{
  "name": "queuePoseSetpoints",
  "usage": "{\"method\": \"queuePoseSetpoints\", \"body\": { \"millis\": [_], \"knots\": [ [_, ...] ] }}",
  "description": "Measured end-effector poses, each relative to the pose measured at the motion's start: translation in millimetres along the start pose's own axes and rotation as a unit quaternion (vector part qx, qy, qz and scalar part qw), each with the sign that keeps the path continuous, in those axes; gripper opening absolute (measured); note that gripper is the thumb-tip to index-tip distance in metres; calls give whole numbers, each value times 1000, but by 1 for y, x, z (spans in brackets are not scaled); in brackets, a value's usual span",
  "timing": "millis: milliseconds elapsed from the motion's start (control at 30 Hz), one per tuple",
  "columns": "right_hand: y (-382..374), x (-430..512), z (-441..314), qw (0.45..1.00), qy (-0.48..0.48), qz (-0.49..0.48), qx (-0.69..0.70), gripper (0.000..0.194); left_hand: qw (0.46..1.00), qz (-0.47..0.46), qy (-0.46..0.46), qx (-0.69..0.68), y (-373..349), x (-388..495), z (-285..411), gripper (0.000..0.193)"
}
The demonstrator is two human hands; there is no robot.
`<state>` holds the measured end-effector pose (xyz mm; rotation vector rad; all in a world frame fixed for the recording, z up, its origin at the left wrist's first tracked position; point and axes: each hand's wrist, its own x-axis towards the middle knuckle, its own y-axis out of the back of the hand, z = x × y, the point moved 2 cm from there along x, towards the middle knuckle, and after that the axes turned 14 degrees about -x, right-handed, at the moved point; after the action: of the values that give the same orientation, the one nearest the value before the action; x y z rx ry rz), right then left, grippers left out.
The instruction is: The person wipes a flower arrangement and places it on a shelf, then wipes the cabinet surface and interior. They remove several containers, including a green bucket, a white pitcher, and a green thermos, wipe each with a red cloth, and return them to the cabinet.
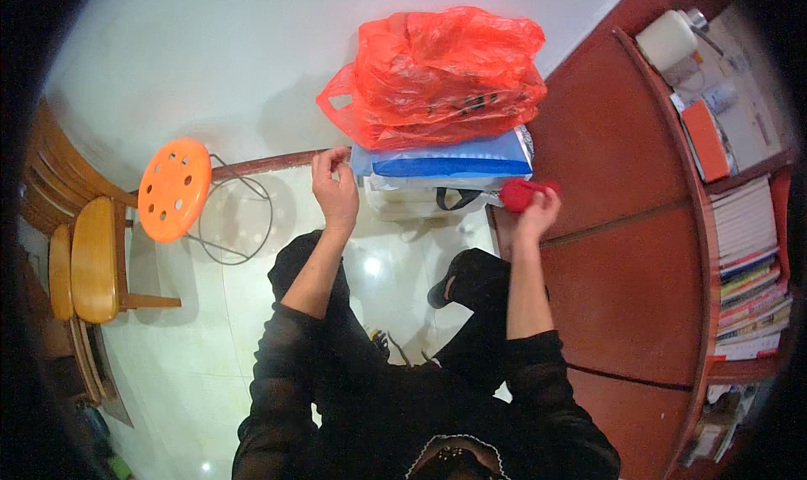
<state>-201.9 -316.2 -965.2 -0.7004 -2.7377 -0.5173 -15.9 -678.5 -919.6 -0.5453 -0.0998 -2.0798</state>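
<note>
My right hand [539,212] holds a red, rounded, soft-looking item [521,194], perhaps a ball of yarn, at the right end of a stack of packages. My left hand [335,190] is raised at the stack's left end with curled fingers; whether it pinches anything thin is unclear. Between the hands lies a blue and white plastic package [451,163]. On top of it rests a crumpled red plastic bag [447,76] with a loop handle at its left. Under the package a pale container [397,206] shows in part, with a black strap [457,199] in front.
An orange round stool [174,190] with metal legs stands left, beside a wooden chair [94,259]. Reddish-brown cabinet panels [618,284] run along the right, with shelves holding stacked books [750,303] and a white appliance or container [667,40]. A pale wall rises behind.
</note>
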Motion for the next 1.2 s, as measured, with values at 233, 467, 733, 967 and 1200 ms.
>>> {"method": "queuePoseSetpoints", "body": {
  "millis": [233,467,733,967,1200],
  "knots": [
    [-78,-165,-26,877,9,-480,-24,24,959,21,267,-95,19,-64,-23,13],
    [-48,-207,-102,783,89,-615,-31,34,726,2,511,-460,8,-153,-19,45],
    [-65,-42,-159,908,361,-166,-132,37,684,239,451,-521,16,-113,-108,46],
    [-106,-9,-117,854,388,-182,-296,75,817,98,436,-365,-98,-121,-211,48],
    [-109,-15,-95,835,385,-215,-329,76,947,-61,214,-231,-105,-83,-260,47]
  ]
}}
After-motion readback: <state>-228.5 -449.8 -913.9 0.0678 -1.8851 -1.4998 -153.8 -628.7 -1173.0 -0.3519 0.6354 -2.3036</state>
